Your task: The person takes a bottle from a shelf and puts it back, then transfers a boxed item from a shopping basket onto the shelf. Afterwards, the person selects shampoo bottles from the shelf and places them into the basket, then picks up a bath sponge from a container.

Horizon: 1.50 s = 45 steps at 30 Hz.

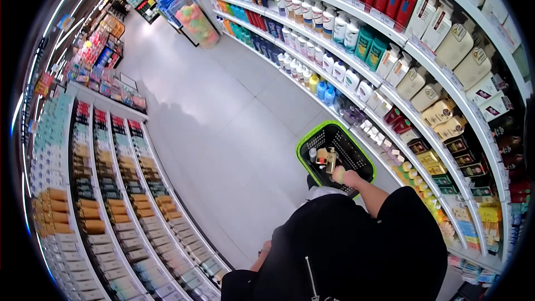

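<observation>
A black shopping basket (359, 159) with a bright green rim is at my right front, beside the right-hand shelves. Inside lie several small goods, among them a gold-coloured pump bottle (331, 160) and a small clear container (313, 153). My right hand (351, 178) reaches over the basket's near side, fingers closed around something small and pale yellow-green that I cannot make out. Low at my left side, my left hand (264, 252) shows only in part beside my black clothing; its fingers are hidden.
Tall shelves (317, 36) of bottles and boxes curve along my right. Lower shelves (120, 189) of packed goods line the left. Between them runs a grey tiled floor (223, 117). A clear bin of colourful balls (198, 21) stands farther up the aisle.
</observation>
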{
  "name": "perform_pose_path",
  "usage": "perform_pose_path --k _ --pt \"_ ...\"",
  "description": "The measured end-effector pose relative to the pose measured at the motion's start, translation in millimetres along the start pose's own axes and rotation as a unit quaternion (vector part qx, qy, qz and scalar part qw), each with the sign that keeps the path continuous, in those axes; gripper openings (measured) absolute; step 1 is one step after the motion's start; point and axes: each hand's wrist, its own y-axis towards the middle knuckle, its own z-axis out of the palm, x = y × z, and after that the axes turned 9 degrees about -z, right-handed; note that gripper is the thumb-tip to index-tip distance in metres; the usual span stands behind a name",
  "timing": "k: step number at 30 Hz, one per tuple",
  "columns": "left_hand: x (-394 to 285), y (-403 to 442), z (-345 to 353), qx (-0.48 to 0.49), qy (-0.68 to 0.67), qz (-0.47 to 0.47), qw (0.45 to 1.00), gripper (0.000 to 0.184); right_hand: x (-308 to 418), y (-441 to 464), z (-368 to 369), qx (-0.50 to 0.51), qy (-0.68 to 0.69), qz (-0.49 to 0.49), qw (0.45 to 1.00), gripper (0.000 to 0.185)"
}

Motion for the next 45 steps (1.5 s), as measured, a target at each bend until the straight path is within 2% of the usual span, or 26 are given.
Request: perform_pose_path --k 1,2,4,5,6,7,9,12,14,16,18,19,22,23,26,27,29,30,31,34,41,45 --pt "1 15 -19 0.0 0.016 0.008 1.0 0.027 -8 16 6 -0.061 -0.008 -0.043 0.997 0.017" --pt "0 30 -39 0.004 0.028 0.013 1.0 0.026 -37 36 52 -0.089 -0.07 -0.092 0.989 0.016" --pt "2 63 -72 0.015 0.036 0.01 0.999 0.026 -31 36 48 -0.147 0.179 0.039 0.972 0.015" --pt "2 85 -88 0.027 0.07 0.029 0.997 0.026 -29 35 46 -0.175 0.192 0.043 0.965 0.013" --pt "-20 87 -113 0.02 -0.205 -0.125 0.971 0.027 -20 30 33 -0.157 0.207 0.083 0.962 0.012" --pt "-48 85 -140 0.009 -0.459 -0.267 0.848 0.028 -8 21 18 -0.139 0.22 0.122 0.958 0.011" --pt "-55 114 -168 0.028 -0.466 -0.262 0.845 0.029 9 3 -1 -0.113 0.26 0.187 0.94 0.008" --pt "-54 158 -199 0.083 -0.422 -0.248 0.868 0.029 -4 -23 38 -0.061 0.087 0.166 0.981 0.008" --pt "-59 176 -222 0.092 -0.415 -0.221 0.878 0.029 -15 -41 68 -0.034 0.095 0.183 0.978 0.009" --pt "-68 191 -246 0.094 -0.388 -0.206 0.893 0.029 -3 -60 68 -0.085 0.128 0.24 0.958 0.009" --pt "-86 195 -272 0.086 -0.342 -0.202 0.914 0.03 9 -74 65 -0.115 0.251 0.333 0.902 0.01" --pt "-88 202 -280 0.096 -0.32 -0.208 0.919 0.031 12 -75 73 -0.101 0.199 0.331 0.917 0.011" --pt "-94 227 -321 0.183 -0.171 -0.158 0.955 0.031 35 -75 75 -0.118 0.223 0.425 0.869 0.012" --pt "-99 233 -335 0.195 -0.13 -0.162 0.959 0.031 44 -72 74 -0.097 0.194 0.436 0.874 0.012" --pt "-103 280 -367 0.191 -0.167 -0.164 0.953 0.032 53 -60 122 -0.11 0.211 0.475 0.847 0.012" --pt "-98 299 -374 0.191 -0.18 -0.169 0.95 0.032 67 -57 113 -0.052 0.091 0.393 0.914 0.014" --pt "-90 332 -389 0.185 -0.212 -0.184 0.942 0.032 88 -48 126 -0.193 0.272 0.455 0.826 0.017" --pt "-93 347 -394 0.181 -0.23 -0.189 0.937 0.033 102 -39 105 -0.239 0.428 0.523 0.697 0.02" --pt "-99 359 -399 0.183 -0.226 -0.181 0.94 0.034 116 -29 85 -0.303 0.536 0.585 0.528 0.022" --pt "-125 383 -413 0.198 -0.202 -0.156 0.946 0.036 145 -21 68 -0.34 0.526 0.613 0.481 0.024" --pt "-179 411 -399 0.282 -0.143 -0.092 0.944 0.038 202 -30 58 -0.325 0.519 0.679 0.405 0.03" --pt "-184 420 -370 0.319 -0.084 -0.089 0.94 0.034 240 -38 63 -0.331 0.476 0.713 0.394 0.03"
